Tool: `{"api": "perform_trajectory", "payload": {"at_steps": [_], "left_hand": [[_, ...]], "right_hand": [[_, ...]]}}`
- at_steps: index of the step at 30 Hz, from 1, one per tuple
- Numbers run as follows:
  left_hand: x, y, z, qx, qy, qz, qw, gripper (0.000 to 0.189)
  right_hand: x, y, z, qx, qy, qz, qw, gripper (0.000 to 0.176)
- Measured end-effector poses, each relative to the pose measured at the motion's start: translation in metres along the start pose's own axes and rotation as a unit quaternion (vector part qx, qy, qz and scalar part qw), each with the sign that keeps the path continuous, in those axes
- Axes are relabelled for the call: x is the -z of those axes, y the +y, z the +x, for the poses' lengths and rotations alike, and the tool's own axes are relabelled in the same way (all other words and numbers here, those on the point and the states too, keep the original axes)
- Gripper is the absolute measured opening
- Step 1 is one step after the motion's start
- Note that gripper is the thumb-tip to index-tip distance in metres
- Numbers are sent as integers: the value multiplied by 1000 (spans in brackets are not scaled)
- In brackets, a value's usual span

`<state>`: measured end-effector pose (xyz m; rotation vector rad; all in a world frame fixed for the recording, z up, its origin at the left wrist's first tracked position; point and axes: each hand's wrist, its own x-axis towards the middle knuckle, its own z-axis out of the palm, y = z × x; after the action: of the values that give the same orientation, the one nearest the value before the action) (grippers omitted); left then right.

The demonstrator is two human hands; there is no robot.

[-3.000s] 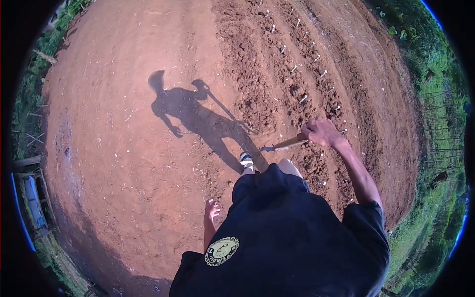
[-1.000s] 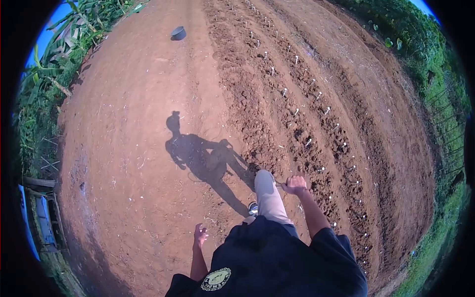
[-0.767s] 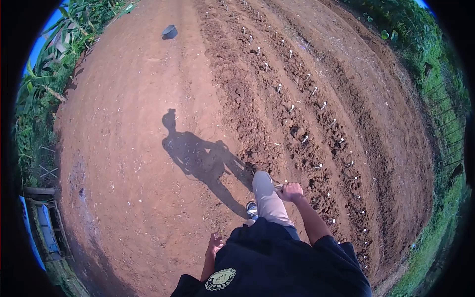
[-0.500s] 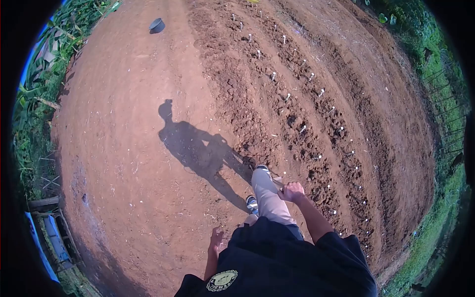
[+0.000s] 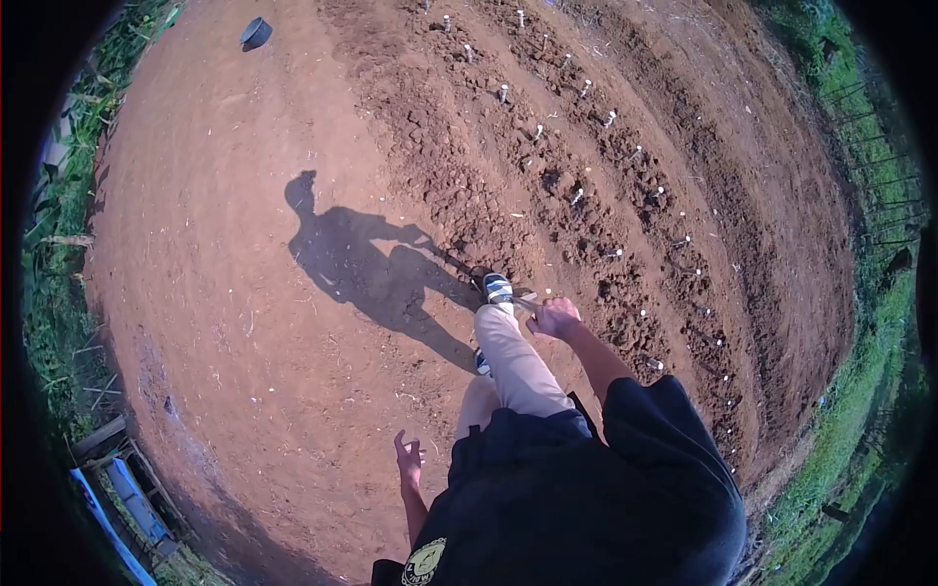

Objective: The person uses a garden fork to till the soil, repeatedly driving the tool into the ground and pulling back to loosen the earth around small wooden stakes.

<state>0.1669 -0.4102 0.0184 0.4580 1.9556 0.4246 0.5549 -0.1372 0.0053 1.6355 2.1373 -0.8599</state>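
Observation:
My right hand [image 5: 557, 317] is shut on the wooden handle of a hoe [image 5: 529, 300], held low beside my forward leg in light trousers. The tool's end reaches toward the soil near my striped shoe [image 5: 497, 287]; most of it is hidden by the hand and leg. My left hand [image 5: 408, 459] hangs at my side with fingers apart and nothing in it. My shadow [image 5: 362, 259] falls on the red earth to the left.
Tilled rows of clumped red soil [image 5: 586, 186] with several small white stakes run up the right half. Smooth packed earth lies left. A dark bucket [image 5: 256, 31] sits far off at top left. Grass borders both sides; a wooden and blue structure [image 5: 127, 488] stands at lower left.
I have stepped forward along the rows, my leg swinging ahead. My right hand came down from a raised hoe to beside my knee. The left hand stays empty at my side.

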Motion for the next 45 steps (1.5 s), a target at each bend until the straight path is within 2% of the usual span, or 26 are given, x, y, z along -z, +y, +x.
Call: {"api": "perform_trajectory", "payload": {"at_steps": [4, 6, 8, 9, 10, 15, 17, 18, 20, 23, 24, 25, 26, 28, 33, 34, 37, 40, 42, 44, 45], "left_hand": [[16, -89, -42, 65, 56, -33, 996, 49], [20, -109, -61, 94, 76, -48, 991, 48], [14, -111, -84, 129, 65, -23, 989, 52], [22, -179, -59, 68, 42, 114, 990, 53], [19, -189, -61, 79, 26, 112, 990, 53], [0, -140, -40, 83, -44, -2, 996, 51], [-9, -111, -21, 84, -61, -42, 994, 51], [-15, -86, -11, 95, -65, -47, 992, 51], [-27, 7, -13, 134, -54, -6, 989, 54], [-32, 82, 5, 113, -30, 5, 993, 56], [-32, 95, 11, 70, -2, -34, 997, 55], [-31, 104, 10, 30, 27, -73, 997, 54], [-30, 106, 7, 36, 25, -76, 996, 54], [-28, 103, -4, 6, 21, -34, 999, 52], [-26, 56, -39, 40, 31, -11, 999, 51], [-24, 35, -45, 41, 30, -14, 999, 51], [-16, -13, -58, -12, -5, 66, 998, 48], [-6, -52, -76, -5, -18, 85, 996, 51], [-2, -71, -80, -13, -36, 117, 992, 49], [6, -92, -78, -16, -51, 152, 987, 46], [11, -101, -73, -39, -61, 185, 980, 46]], "right_hand": [[6, -1, -2, -2, -14, -17, 1000, 52], [14, -3, -4, 8, -41, -11, 999, 51], [8, -2, -4, 4, -12, -7, 1000, 49], [9, -2, -5, 2, -17, -2, 1000, 49], [11, -2, -6, 2, -15, 4, 1000, 48], [15, 2, -2, 11, -15, 9, 1000, 46], [17, 4, 2, 13, -70, 21, 997, 46], [21, 7, 3, 12, -76, 26, 997, 46], [26, 14, 1, 22, -72, 18, 997, 46], [6, 21, 4, 20, -75, 9, 997, 45], [8, 23, 5, 15, -75, -1, 997, 44], [4, 24, 7, 26, -75, -3, 997, 42], [2, 25, 8, 26, -81, -7, 996, 42], [-3, 26, 12, 17, -89, -5, 996, 41], [-11, 35, 21, 11, -40, -11, 999, 34], [-2, 33, 23, -14, -69, -1, 998, 38], [13, 33, 28, -14, -52, -39, 998, 45], [-1, 32, 23, -16, -25, -41, 999, 51], [-13, 32, 19, -21, 54, -57, 997, 51], [-36, 30, 2, -15, 87, -54, 995, 45], [-54, 26, -10, -10, 140, -55, 989, 42]]}}
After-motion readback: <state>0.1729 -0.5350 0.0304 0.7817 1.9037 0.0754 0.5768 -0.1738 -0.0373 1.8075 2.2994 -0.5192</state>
